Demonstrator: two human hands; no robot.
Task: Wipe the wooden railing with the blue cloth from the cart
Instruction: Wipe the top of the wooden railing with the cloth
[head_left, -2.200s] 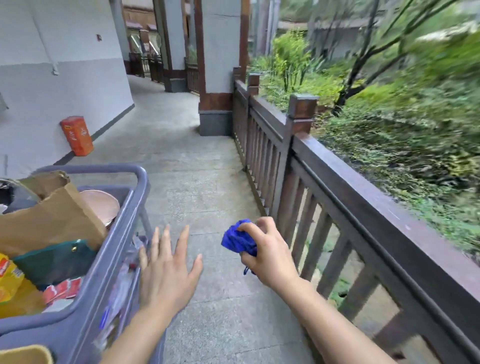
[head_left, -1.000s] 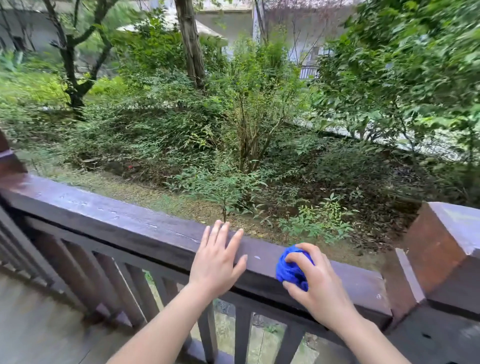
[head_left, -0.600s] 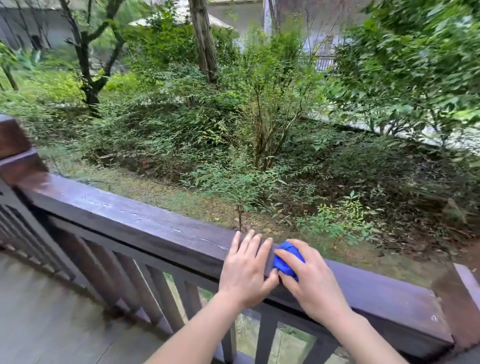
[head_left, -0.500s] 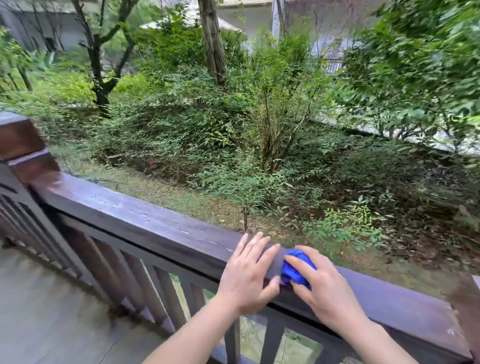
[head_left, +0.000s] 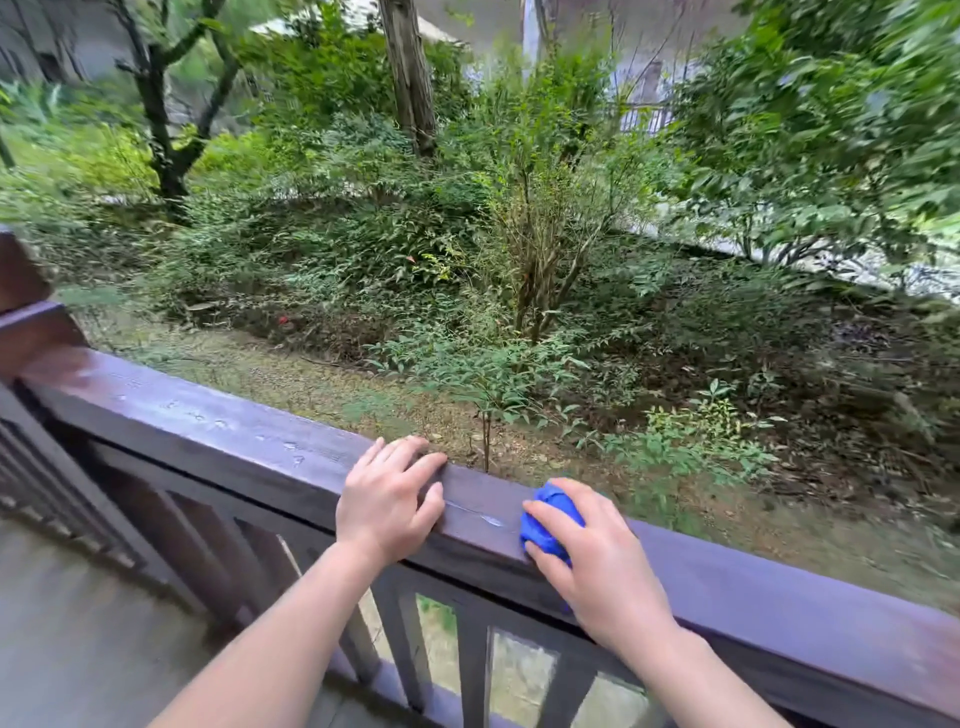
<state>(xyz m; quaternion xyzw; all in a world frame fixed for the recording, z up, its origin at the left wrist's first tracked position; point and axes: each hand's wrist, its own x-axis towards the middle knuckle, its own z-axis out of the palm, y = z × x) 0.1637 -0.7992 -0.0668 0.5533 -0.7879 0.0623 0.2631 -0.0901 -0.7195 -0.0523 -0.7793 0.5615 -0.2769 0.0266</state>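
Here the right hand (head_left: 602, 566) clenches the soft, light cloth (head_left: 548, 522) bunched under its grip; left hand (head_left: 387, 506) flat on the rail (head_left: 218, 431).

Two bare forearms reach in from the bottom edge, with no sleeve in view on either. The left hand (head_left: 387, 501) and right hand (head_left: 602, 566) wear no gloves, rings or watch. Fingers are slim, nails short and plain, where they show.
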